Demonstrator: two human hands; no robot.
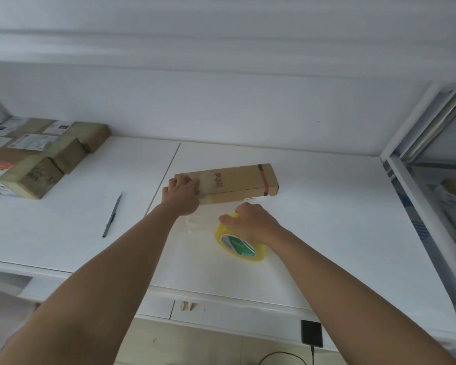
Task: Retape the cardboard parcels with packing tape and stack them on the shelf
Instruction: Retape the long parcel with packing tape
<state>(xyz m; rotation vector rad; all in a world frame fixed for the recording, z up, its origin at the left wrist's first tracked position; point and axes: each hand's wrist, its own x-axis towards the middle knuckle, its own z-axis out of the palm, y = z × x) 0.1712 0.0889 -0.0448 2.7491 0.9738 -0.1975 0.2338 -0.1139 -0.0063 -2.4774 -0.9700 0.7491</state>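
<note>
A long flat cardboard parcel (237,181) lies on the white table (327,219), printed characters on top and a dark-and-orange band near its right end. My left hand (181,195) grips the parcel's left end, fingers curled over the top. My right hand (250,222) grips a yellow roll of packing tape (241,246) just in front of the parcel. A clear strip of tape (198,219) stretches from the roll up toward the parcel's left end.
A group of several taped cardboard parcels (37,159) sits at the table's far left. A grey utility knife (113,216) lies left of my arms. A metal-framed shelf (432,159) stands at the right. A black phone (312,333) with a cable rests at the front edge.
</note>
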